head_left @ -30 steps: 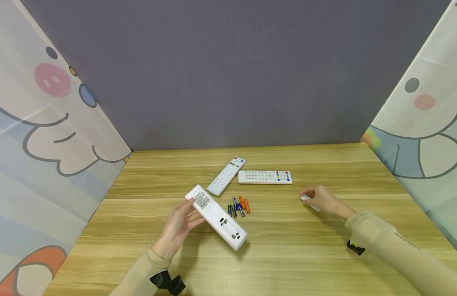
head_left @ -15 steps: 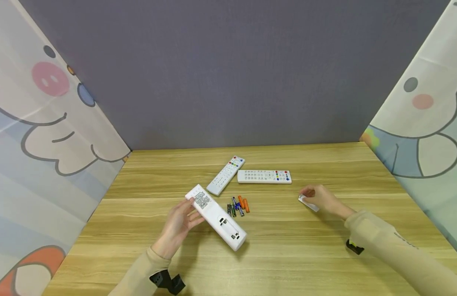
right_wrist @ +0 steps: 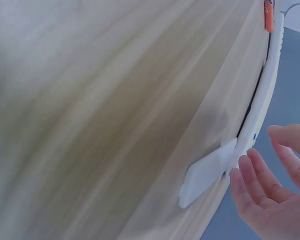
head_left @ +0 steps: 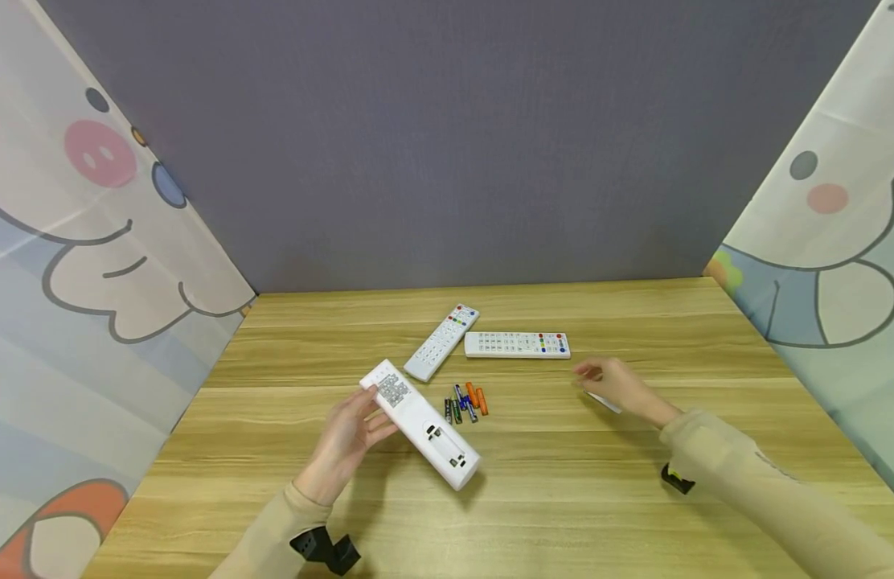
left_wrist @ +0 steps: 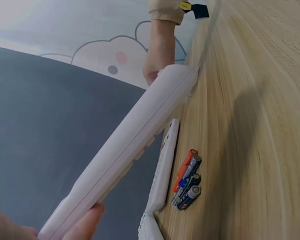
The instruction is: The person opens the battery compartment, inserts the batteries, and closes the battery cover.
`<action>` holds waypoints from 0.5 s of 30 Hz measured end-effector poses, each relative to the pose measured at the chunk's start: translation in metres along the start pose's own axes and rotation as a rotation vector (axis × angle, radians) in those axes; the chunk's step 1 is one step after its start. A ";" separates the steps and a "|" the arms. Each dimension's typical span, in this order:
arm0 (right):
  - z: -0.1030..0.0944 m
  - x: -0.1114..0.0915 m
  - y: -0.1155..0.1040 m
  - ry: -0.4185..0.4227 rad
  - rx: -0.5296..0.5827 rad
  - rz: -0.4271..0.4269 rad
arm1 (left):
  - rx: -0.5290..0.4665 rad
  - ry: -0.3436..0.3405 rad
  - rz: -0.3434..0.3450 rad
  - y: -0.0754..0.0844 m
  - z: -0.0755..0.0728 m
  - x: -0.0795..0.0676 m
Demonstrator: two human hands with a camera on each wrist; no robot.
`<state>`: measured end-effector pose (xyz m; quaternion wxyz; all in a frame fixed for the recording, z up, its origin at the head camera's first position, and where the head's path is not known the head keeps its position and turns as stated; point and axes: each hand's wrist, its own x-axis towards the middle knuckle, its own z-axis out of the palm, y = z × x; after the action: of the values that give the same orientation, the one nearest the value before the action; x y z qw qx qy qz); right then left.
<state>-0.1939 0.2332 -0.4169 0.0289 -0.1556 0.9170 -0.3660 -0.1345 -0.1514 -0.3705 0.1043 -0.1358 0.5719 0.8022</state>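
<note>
My left hand (head_left: 349,434) grips a white remote control (head_left: 418,422) by one end, thumb on its back and fingers beneath. The remote is raised and tilted, its back facing up, and the battery compartment (head_left: 445,446) at the other end is uncovered with no batteries in it. In the left wrist view the remote (left_wrist: 125,145) shows from its side. At the right, my right hand (head_left: 621,386) hovers with loosely bent fingers and nothing between them. A white battery cover (right_wrist: 207,175) lies on the table just below that hand, partly hidden by it in the head view.
Several small batteries, orange (head_left: 481,400), blue and dark green, lie grouped mid-table. Behind them are two white remotes face up, one slanted (head_left: 441,344) and one crosswise (head_left: 518,346). A grey partition (head_left: 483,161) rises at the table's back edge, with printed curtains at both sides.
My right hand has let go of the battery cover, leaving it on the table, and moved slightly up and to the left. The left hand and its remote have barely moved.
</note>
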 end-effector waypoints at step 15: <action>0.025 0.016 -0.020 -0.024 0.084 -0.040 | 0.010 0.011 -0.003 0.002 -0.005 0.002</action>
<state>-0.1998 0.1981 -0.4205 0.0389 -0.1771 0.8972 -0.4026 -0.1366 -0.1568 -0.3715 0.1033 -0.1405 0.5764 0.7984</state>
